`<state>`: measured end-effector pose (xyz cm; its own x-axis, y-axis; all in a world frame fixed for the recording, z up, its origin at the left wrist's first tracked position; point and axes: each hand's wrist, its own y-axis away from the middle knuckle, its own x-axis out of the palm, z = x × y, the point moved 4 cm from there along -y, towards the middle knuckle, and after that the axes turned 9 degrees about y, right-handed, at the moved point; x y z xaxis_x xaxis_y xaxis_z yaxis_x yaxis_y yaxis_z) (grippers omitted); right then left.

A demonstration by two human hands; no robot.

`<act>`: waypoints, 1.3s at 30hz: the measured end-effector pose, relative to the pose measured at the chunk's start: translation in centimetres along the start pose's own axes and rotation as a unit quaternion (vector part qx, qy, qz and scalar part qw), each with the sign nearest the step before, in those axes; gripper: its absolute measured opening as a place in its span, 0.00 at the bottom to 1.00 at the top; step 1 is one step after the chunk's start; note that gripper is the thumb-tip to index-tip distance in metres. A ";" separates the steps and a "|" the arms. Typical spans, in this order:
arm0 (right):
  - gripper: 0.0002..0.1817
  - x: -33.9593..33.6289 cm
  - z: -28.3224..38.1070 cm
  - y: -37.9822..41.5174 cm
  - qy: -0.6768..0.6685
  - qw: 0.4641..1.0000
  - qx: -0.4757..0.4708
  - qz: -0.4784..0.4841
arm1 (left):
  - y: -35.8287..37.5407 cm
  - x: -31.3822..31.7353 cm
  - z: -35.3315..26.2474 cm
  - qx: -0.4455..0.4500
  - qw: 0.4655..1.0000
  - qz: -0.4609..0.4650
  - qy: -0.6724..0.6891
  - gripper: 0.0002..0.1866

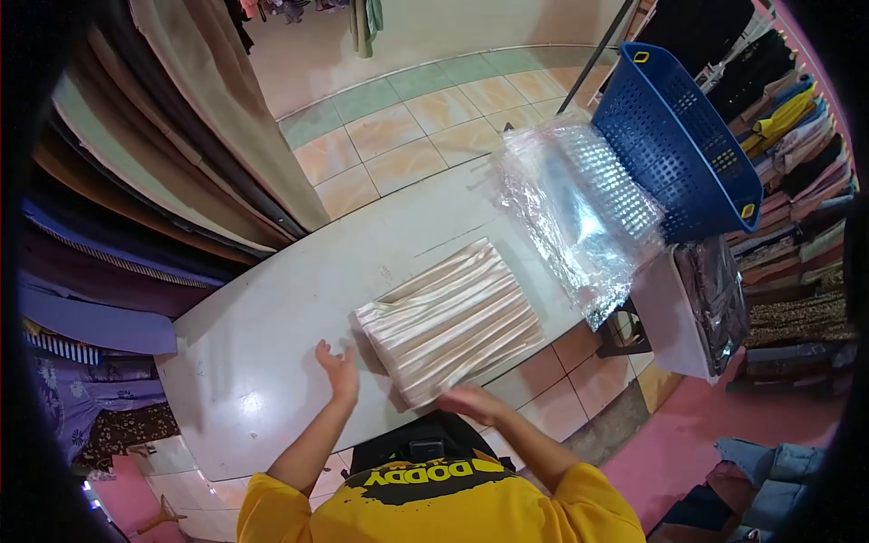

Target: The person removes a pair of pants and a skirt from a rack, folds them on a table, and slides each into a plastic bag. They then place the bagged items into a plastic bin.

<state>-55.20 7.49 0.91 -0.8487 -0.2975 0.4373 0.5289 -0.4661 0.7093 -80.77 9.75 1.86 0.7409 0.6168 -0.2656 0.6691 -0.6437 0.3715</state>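
Observation:
A folded, pleated cream satin garment point(453, 321) lies flat on the white table point(281, 317), its pleats running slantwise. Just off its left side is my left hand point(337, 369), held above the table with thumb and fingers apart and nothing in them. My right hand point(472, 404) is at the garment's near edge, fingers stretched toward the left and seemingly touching the cloth. Part of the right fingertips is hard to make out against the fabric.
Clear plastic bags point(570, 204) lie piled at the table's right end, beside a blue perforated basket point(674, 145). Below it stands a white box point(674, 308) with dark plastic-wrapped items. Hanging trousers point(217, 109) crowd the left; stacked folded clothes point(787, 235) line the right.

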 end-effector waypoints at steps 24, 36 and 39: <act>0.30 2.2 10.8 -2.3 0.553 0.625 -0.373 -0.405 | 1.3 -5.1 -3.4 0.257 0.829 0.185 -0.461 0.35; 0.31 0.7 10.3 -3.1 0.518 0.607 -0.408 -0.444 | 4.1 -5.3 -0.1 0.309 0.885 0.098 -0.334 0.30; 0.26 -0.9 9.0 -4.4 0.519 0.709 -0.269 -0.395 | 3.7 -5.7 0.9 0.311 0.920 0.081 -0.224 0.30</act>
<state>-56.83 17.31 2.35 -0.5672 -0.0903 -0.8186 0.0553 -0.9959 0.0715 -82.50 3.48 3.96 0.6899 0.3306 -0.6440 0.3485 -0.9314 -0.1047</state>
